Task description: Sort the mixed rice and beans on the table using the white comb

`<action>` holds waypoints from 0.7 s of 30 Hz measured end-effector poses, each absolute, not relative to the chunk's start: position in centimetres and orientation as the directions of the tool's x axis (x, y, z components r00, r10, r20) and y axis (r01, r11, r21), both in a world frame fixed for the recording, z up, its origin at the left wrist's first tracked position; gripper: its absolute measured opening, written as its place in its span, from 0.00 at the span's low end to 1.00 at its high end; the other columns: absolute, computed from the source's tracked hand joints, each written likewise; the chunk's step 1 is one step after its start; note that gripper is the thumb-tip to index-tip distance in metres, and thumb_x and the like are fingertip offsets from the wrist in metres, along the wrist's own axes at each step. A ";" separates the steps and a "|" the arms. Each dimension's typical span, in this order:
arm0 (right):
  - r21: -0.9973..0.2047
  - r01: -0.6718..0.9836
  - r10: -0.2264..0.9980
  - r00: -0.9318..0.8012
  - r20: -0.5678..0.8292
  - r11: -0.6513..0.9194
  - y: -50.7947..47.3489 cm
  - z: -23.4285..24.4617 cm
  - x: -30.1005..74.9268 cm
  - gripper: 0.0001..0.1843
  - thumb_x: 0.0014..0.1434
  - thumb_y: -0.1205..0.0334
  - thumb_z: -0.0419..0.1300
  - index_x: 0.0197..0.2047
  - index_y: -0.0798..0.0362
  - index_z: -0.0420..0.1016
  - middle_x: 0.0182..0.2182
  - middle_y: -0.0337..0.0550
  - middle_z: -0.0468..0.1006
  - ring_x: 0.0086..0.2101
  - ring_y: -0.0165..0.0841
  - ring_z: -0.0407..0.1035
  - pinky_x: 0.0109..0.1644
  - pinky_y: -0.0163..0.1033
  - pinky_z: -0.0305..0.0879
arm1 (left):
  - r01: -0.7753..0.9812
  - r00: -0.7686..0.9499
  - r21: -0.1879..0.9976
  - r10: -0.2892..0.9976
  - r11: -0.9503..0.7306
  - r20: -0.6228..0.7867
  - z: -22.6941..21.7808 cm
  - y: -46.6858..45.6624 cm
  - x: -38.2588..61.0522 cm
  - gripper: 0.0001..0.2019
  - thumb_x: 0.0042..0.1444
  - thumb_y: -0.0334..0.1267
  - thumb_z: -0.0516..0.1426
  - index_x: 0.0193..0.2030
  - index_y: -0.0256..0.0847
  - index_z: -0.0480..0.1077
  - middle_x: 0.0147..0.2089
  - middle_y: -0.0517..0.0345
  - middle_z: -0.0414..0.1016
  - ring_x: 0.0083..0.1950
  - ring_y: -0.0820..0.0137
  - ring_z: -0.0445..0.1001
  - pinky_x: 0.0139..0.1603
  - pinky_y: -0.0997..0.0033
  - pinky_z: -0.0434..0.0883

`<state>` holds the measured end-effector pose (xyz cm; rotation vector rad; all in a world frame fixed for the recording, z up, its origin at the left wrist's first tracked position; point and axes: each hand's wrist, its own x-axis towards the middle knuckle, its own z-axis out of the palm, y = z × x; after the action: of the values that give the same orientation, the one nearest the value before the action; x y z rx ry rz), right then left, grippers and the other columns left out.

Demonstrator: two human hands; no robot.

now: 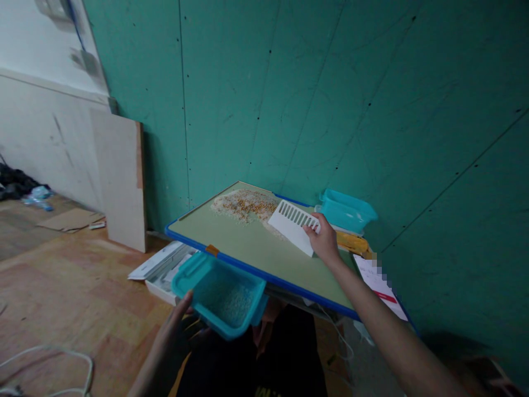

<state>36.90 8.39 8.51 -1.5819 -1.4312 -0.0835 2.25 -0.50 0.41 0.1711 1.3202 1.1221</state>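
My left hand (184,320) grips the near left side of a teal plastic container (233,333), its thumb at the rim and its other fingers partly hidden. Whitish grains (231,302) lie in the container, just below the table's front edge and above my lap. A white card with a row of slots (291,227) is pinched in my right hand (323,238) and tilted over the tabletop (231,240). At the card's left side, a spread pile of pale grains mixed with orange-yellow kernels (248,204) covers the table's far part.
Another teal container (346,208) stands at the table's back right. Beside it are an orange-yellow item (351,242) and a printed sheet (382,286). An opened white box (165,270) sits below the table. A board (119,182) leans against the green wall (289,99); a cable (88,361) lies on the floor.
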 end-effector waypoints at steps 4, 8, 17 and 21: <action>-0.654 0.737 0.760 0.324 0.563 0.171 10.8 8.6 36.9 0.20 0.48 0.56 0.61 0.46 0.52 0.73 0.37 0.46 0.80 0.35 0.42 0.73 0.41 0.44 0.67 | -0.557 -0.112 0.638 0.713 0.532 -0.692 0.8 -0.5 2.0 0.18 0.54 0.48 0.66 0.44 0.39 0.69 0.33 0.50 0.73 0.45 0.49 0.79 0.43 0.50 0.78; -0.748 0.634 0.807 0.329 0.490 0.196 12.9 8.5 37.0 0.22 0.45 0.56 0.63 0.45 0.51 0.72 0.36 0.43 0.79 0.34 0.39 0.72 0.40 0.43 0.67 | -0.570 -0.084 0.620 0.712 0.540 -0.697 0.8 -0.6 1.6 0.18 0.53 0.46 0.67 0.43 0.40 0.68 0.32 0.52 0.73 0.46 0.50 0.79 0.43 0.51 0.78; -0.911 0.392 0.914 0.311 0.260 0.126 14.6 8.6 37.0 0.26 0.38 0.57 0.67 0.44 0.50 0.71 0.29 0.35 0.75 0.29 0.33 0.68 0.32 0.36 0.65 | -0.584 -0.048 0.603 0.719 0.543 -0.694 -0.6 -0.3 1.4 0.18 0.53 0.47 0.67 0.42 0.42 0.68 0.38 0.48 0.76 0.47 0.50 0.81 0.44 0.50 0.79; -0.929 0.348 0.928 0.290 0.233 0.124 14.6 8.7 36.2 0.28 0.36 0.57 0.68 0.44 0.51 0.71 0.28 0.34 0.75 0.29 0.32 0.67 0.31 0.35 0.64 | -0.534 -0.023 0.649 0.758 0.542 -0.652 -3.1 0.4 0.8 0.16 0.55 0.47 0.66 0.37 0.42 0.64 0.39 0.42 0.77 0.41 0.53 0.82 0.41 0.52 0.80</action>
<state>36.23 14.65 8.75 -1.4379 -1.2636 0.6522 0.83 0.38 -3.14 0.2307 1.2098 1.0447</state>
